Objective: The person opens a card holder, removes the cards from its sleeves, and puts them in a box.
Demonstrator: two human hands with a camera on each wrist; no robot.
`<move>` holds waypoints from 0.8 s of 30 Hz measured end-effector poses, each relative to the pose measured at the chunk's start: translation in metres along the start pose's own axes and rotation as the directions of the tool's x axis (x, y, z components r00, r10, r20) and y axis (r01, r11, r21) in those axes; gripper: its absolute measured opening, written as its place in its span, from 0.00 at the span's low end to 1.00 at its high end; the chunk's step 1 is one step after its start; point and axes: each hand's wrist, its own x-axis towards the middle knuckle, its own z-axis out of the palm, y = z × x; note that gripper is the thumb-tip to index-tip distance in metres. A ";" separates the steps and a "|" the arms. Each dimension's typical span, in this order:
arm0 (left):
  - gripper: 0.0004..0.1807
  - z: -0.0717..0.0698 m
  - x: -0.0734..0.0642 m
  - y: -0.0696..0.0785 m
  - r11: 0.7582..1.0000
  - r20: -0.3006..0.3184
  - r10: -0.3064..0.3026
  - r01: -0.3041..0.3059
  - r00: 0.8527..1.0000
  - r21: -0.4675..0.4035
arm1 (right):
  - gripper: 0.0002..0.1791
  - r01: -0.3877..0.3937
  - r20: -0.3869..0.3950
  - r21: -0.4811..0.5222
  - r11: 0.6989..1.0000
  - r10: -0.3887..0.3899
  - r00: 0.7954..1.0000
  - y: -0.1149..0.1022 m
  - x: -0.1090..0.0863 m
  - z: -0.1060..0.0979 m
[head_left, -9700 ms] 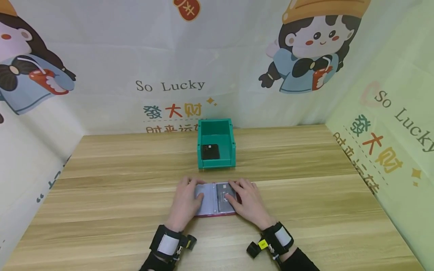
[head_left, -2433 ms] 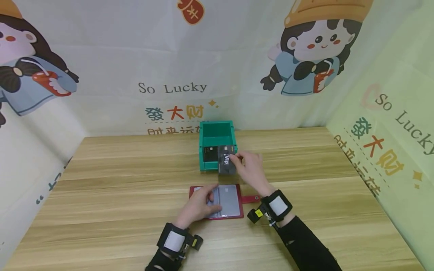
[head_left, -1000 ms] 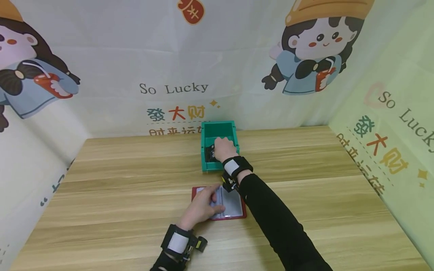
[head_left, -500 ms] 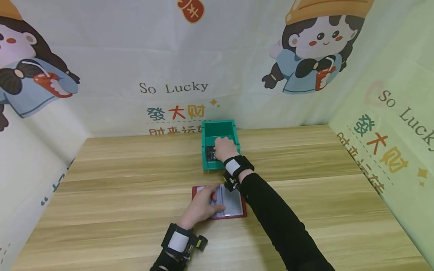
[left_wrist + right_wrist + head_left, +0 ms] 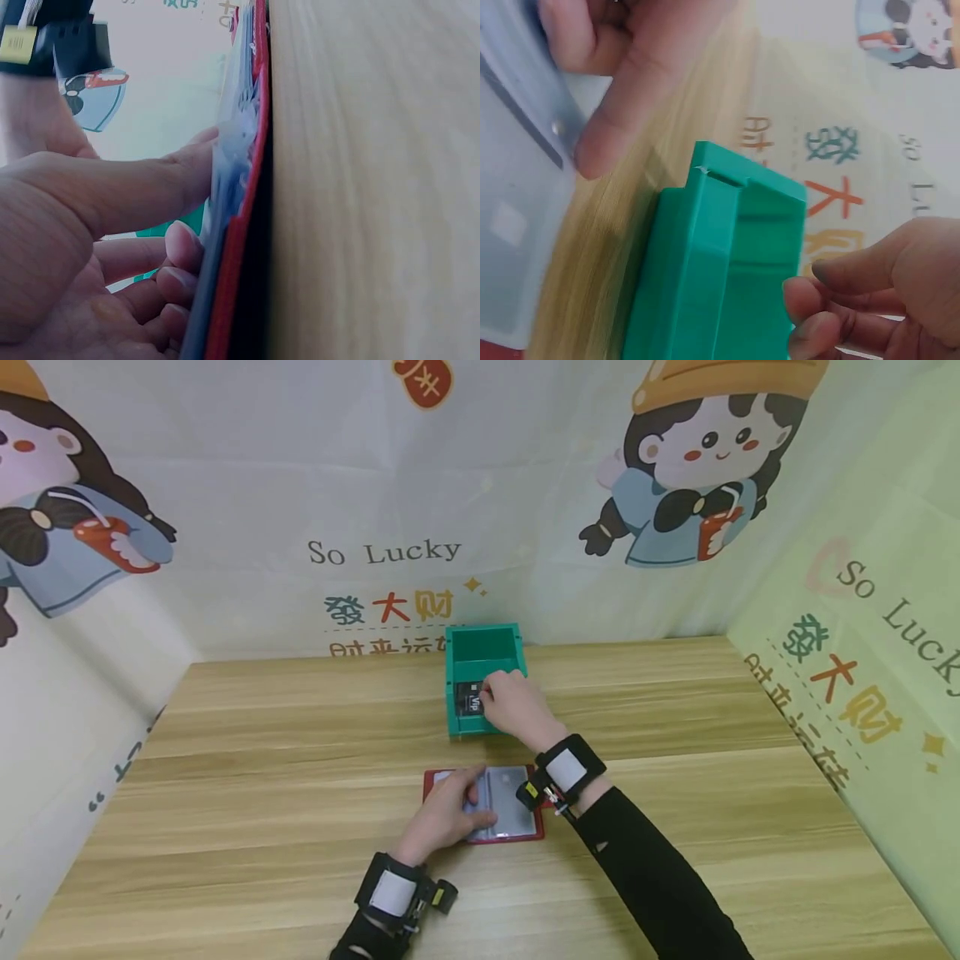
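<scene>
My left hand (image 5: 444, 814) rests on an open red card holder (image 5: 516, 814) with clear plastic sleeves, thumb and fingertips against the pages; the left wrist view shows the sleeves (image 5: 238, 142) edge-on beside the thumb. My right hand (image 5: 521, 703) is over the right side of a green plastic bin (image 5: 468, 727), fingers loosely curled. In the right wrist view, nothing is between that hand's (image 5: 870, 292) thumb and fingers. A dark card marked "Vip" (image 5: 471, 702) lies in the bin, its right edge by my fingertips, covering the black card seen there before.
The bin stands near the far edge of the wooden table (image 5: 300, 760), behind the card holder. A printed cloth (image 5: 525, 527) hangs behind the table and along its sides. Each wrist wears a strapped camera (image 5: 567, 768).
The right hand has taken the Vip card from its sleeve in the holder to the bin, let go of it and drawn back slightly right. The left hand stays on the holder.
</scene>
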 end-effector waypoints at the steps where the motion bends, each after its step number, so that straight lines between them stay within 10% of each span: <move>1: 0.39 0.000 0.000 0.000 1.000 0.002 -0.011 0.011 1.000 -0.006 | 0.13 -0.003 0.004 0.026 1.000 0.003 1.000 0.001 -0.005 -0.001; 24: 0.40 -0.001 -0.002 0.000 0.998 0.022 -0.043 0.044 0.999 -0.037 | 0.11 0.054 -0.173 0.216 0.975 -0.016 0.985 0.035 -0.093 0.024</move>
